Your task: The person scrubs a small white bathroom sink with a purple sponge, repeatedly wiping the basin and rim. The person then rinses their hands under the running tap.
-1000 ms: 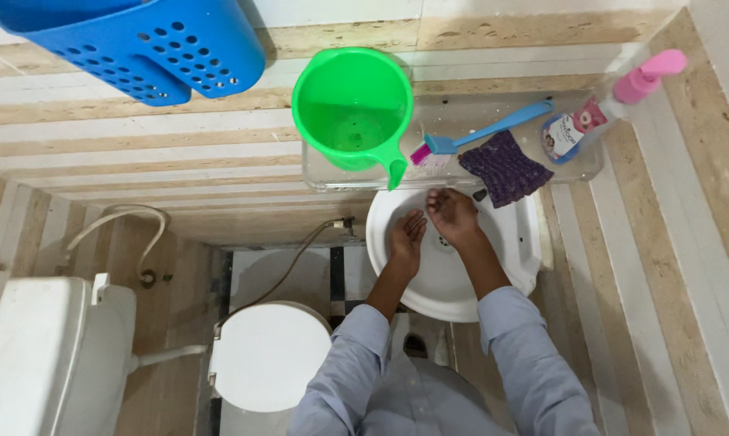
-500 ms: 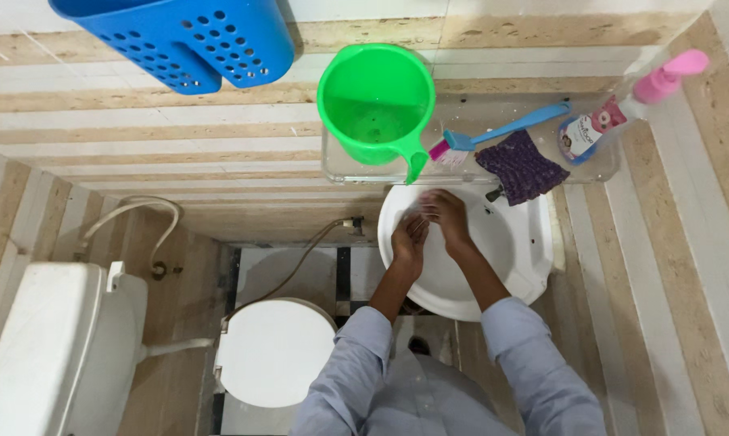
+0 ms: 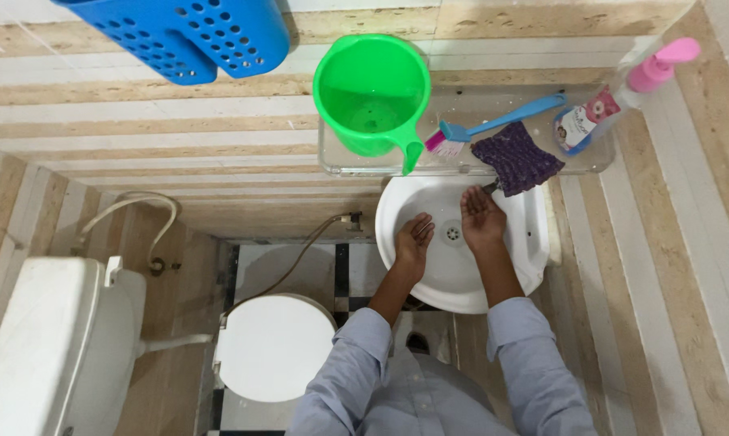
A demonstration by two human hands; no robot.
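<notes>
Both my hands are over the white wash basin [image 3: 519, 266]. My left hand [image 3: 413, 240] is held palm up, fingers slightly curled, left of the drain [image 3: 452, 234]. My right hand [image 3: 482, 218] is spread open just below the tap, which is mostly hidden under a purple knitted cloth [image 3: 516, 157]. Neither hand holds anything. Above the basin a clear glass shelf [image 3: 461, 105] carries a green plastic mug [image 3: 372, 93], a blue brush with pink bristles [image 3: 493, 125], the purple cloth and a pump bottle with a pink top [image 3: 614, 101].
A blue perforated basket [image 3: 191, 32] hangs on the striped tile wall at top left. A white toilet with closed lid [image 3: 275, 347] and its cistern [image 3: 45, 347] stand to the left. A hose [image 3: 296, 258] runs along the wall.
My hands were pressed together rubbing over the basin; now they have come apart, left palm up, right one spread under the tap. The camera view has shifted slightly.
</notes>
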